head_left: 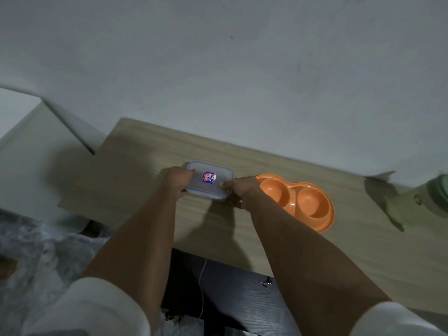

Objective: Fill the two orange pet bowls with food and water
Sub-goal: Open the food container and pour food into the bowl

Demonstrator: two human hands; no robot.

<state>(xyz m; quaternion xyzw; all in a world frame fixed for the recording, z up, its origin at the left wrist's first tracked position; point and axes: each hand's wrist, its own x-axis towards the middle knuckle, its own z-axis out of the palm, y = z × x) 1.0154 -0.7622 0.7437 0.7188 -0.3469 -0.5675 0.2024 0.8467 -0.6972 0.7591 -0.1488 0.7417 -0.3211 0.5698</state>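
Clear rectangular plastic container with blue-trimmed lid (pixel 210 180) sits on the wooden desk (pixel 145 170), just left of the orange double pet bowl (pixel 299 200). Left hand (pixel 178 179) and right hand (pixel 242 191) grip its short ends, fingers curled on the lid edges.

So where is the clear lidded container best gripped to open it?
At its two short ends, one hand per side, as the left hand and right hand do now. The container lies flat and rectangular, lid up; any latches would likely sit along those edges.
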